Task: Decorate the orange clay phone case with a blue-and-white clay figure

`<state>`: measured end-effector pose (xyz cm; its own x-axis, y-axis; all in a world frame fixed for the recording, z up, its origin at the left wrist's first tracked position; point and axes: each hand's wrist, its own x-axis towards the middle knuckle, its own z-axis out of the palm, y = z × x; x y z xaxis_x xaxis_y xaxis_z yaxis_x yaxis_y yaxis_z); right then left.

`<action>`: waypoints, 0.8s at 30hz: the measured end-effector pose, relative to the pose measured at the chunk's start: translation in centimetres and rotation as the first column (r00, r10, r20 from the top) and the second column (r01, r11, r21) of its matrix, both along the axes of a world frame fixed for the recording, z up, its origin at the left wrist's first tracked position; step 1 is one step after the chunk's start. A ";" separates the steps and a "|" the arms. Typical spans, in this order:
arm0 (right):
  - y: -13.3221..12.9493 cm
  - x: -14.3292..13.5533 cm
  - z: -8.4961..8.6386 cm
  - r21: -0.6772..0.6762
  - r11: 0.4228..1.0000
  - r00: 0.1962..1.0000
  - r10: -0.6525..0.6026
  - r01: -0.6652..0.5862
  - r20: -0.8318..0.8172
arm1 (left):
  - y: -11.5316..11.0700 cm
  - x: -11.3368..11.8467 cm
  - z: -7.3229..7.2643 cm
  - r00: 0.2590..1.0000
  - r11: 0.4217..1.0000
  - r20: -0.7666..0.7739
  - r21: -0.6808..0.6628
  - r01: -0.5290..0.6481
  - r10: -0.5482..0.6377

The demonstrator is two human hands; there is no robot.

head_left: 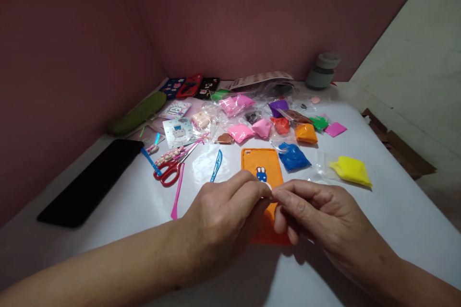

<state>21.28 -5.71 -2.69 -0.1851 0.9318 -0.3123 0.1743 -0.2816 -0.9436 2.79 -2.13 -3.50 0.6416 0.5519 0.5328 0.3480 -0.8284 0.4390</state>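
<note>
Over an orange phone case (pixel 266 157) lying on the table, both hands meet with their fingertips pinched together. My left hand (pixel 225 206) is closed, thumb and fingers brought to a point. My right hand (pixel 324 213) also pinches, its other fingers curled below. A small white bit shows at the left fingertips, but I cannot make out what is held. On the case is a blue rabbit-like figure with white ears (pixel 261 175), partly covered by the fingers. A blue modelling tool (pixel 216 165) lies left of the case, and a bag of blue clay (pixel 293 157) lies to its right.
Red-handled scissors (pixel 169 172), a pink tool (pixel 177 194) and a black phone-like slab (pixel 91 182) lie left. Several clay packets, including pink (pixel 240 133) and yellow (pixel 353 171), spread across the back and right. A jar (pixel 321 72) stands by the wall.
</note>
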 end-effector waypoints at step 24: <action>0.0 -0.2 0.4 -0.032 0.999 1.000 -0.015 0.014 -0.015 | 0.2 0.4 1.1 0.992 0.981 0.007 -0.153 -0.121 0.124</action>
<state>21.07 -5.67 -2.29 -0.1768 0.9241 -0.3388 0.1558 -0.3136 -0.9367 3.18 -1.91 -2.42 0.5558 0.7011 0.4467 0.4341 -0.7031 0.5633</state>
